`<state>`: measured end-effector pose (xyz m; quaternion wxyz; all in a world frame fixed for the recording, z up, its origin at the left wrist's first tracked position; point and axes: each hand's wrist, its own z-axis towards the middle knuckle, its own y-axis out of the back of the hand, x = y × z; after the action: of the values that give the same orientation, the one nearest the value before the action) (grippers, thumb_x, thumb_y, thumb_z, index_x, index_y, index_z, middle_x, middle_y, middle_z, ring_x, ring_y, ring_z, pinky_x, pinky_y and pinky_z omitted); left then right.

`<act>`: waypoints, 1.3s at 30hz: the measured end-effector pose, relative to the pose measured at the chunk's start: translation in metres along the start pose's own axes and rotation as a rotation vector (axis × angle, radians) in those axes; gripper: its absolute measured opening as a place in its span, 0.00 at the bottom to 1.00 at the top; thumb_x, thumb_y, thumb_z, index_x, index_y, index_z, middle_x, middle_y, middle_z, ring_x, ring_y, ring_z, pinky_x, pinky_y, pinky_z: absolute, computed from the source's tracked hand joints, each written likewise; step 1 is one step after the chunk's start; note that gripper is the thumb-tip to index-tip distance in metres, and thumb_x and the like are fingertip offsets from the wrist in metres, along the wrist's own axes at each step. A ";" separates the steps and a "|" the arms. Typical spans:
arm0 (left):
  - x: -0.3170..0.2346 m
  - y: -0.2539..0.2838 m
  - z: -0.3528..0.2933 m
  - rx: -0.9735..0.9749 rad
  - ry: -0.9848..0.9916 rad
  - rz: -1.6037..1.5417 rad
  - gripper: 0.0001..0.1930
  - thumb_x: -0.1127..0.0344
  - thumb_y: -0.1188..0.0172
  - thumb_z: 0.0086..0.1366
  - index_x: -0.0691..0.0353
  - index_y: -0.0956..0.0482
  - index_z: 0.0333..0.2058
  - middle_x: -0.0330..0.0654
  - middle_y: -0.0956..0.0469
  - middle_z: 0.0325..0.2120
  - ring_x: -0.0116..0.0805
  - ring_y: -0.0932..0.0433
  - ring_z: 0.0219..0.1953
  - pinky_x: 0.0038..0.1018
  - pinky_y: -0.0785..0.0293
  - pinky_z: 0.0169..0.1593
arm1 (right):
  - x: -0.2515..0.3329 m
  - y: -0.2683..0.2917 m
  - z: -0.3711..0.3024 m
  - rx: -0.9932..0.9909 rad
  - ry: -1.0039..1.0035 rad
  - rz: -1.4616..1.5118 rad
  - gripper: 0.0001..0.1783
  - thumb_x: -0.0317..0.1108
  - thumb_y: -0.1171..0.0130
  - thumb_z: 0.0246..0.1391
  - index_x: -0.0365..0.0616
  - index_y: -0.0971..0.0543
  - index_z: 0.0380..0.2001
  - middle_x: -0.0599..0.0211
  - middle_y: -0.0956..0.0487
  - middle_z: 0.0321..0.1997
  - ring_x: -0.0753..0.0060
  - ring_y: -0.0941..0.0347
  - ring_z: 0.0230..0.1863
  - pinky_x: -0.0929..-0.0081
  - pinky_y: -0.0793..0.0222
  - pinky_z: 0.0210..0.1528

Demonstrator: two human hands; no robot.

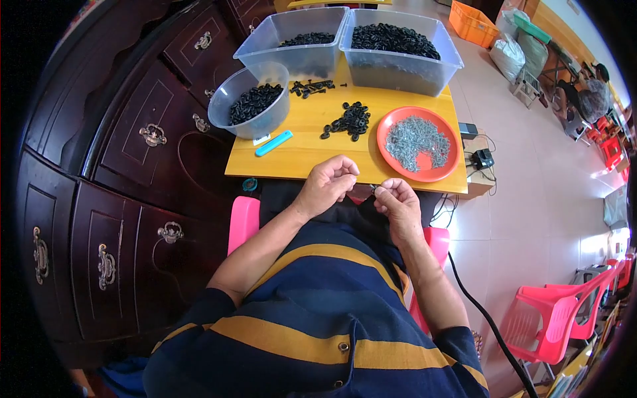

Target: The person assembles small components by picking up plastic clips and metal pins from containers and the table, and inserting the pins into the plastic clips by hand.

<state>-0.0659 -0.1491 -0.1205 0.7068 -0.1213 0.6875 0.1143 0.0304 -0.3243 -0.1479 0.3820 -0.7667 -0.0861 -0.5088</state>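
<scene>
Above my lap, just off the table's front edge, my two hands are close together. My right hand (400, 204) pinches a small dark piece with a light glint at its tip; its kind is too small to tell. Beside it, my left hand (330, 186) has its fingers curled and thumb against them; whatever they hold, if anything, does not show. Beyond the hands lies a pile of small black ring-shaped parts (348, 121). To its right, an orange-red plate (382, 144) holds many small silver metal pins or screws (418, 140).
On the yellow table (312, 149) stand two clear bins (288, 63) of black parts and a round clear tub (279, 109). A turquoise cutter-like tool (273, 143) and loose black screw-like pieces (310, 87) lie nearby. Dark drawers (149, 172) line the left; a pink chair (544, 318) stands right.
</scene>
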 end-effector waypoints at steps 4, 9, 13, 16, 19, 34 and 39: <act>0.005 0.001 0.002 0.024 -0.035 0.005 0.08 0.71 0.41 0.67 0.64 0.22 0.44 0.33 0.24 0.28 0.17 0.27 0.27 0.15 0.28 0.30 | 0.001 -0.001 0.000 -0.013 -0.002 0.017 0.08 0.26 0.37 0.57 0.46 0.26 0.37 0.77 0.23 0.28 0.85 0.28 0.26 0.87 0.34 0.30; 0.004 -0.001 0.000 0.011 -0.054 0.003 0.10 0.69 0.40 0.68 0.65 0.21 0.45 0.33 0.23 0.29 0.17 0.26 0.27 0.15 0.28 0.31 | 0.000 0.000 0.000 -0.002 0.007 0.030 0.08 0.26 0.37 0.57 0.47 0.26 0.37 0.77 0.23 0.28 0.86 0.28 0.26 0.88 0.34 0.30; 0.010 0.005 0.000 -0.006 -0.093 0.188 0.09 0.66 0.39 0.68 0.64 0.19 0.42 0.32 0.23 0.27 0.17 0.27 0.26 0.15 0.29 0.30 | 0.002 -0.002 -0.001 -0.014 -0.011 0.012 0.08 0.26 0.37 0.57 0.47 0.25 0.37 0.77 0.23 0.27 0.86 0.28 0.26 0.88 0.34 0.30; 0.010 0.007 -0.001 -0.016 -0.095 0.203 0.09 0.65 0.39 0.69 0.64 0.19 0.41 0.31 0.24 0.26 0.16 0.28 0.25 0.15 0.30 0.29 | 0.000 0.000 0.000 -0.002 -0.011 0.016 0.08 0.26 0.37 0.57 0.47 0.25 0.37 0.77 0.23 0.27 0.86 0.28 0.26 0.87 0.33 0.30; 0.011 0.007 -0.003 -0.001 -0.015 0.126 0.09 0.66 0.40 0.69 0.64 0.19 0.42 0.32 0.24 0.27 0.16 0.28 0.25 0.15 0.30 0.28 | 0.000 0.000 0.000 0.006 -0.011 0.012 0.08 0.26 0.37 0.57 0.47 0.25 0.37 0.77 0.23 0.27 0.85 0.28 0.26 0.87 0.33 0.31; 0.000 0.001 -0.008 0.067 -0.014 0.064 0.14 0.76 0.40 0.65 0.66 0.23 0.50 0.32 0.23 0.33 0.15 0.26 0.30 0.15 0.26 0.35 | 0.002 -0.002 -0.002 0.031 -0.028 -0.004 0.07 0.25 0.37 0.57 0.45 0.25 0.37 0.76 0.23 0.28 0.85 0.28 0.26 0.86 0.34 0.31; -0.005 0.001 -0.009 0.082 -0.047 0.146 0.13 0.79 0.40 0.64 0.68 0.22 0.48 0.36 0.19 0.34 0.19 0.20 0.34 0.18 0.22 0.40 | 0.001 -0.003 -0.003 0.060 -0.029 -0.025 0.07 0.25 0.37 0.57 0.43 0.25 0.37 0.74 0.22 0.29 0.84 0.29 0.27 0.86 0.35 0.31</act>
<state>-0.0745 -0.1513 -0.1162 0.7169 -0.0391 0.6818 0.1404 0.0276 -0.3248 -0.1451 0.3973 -0.7610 -0.1162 -0.4995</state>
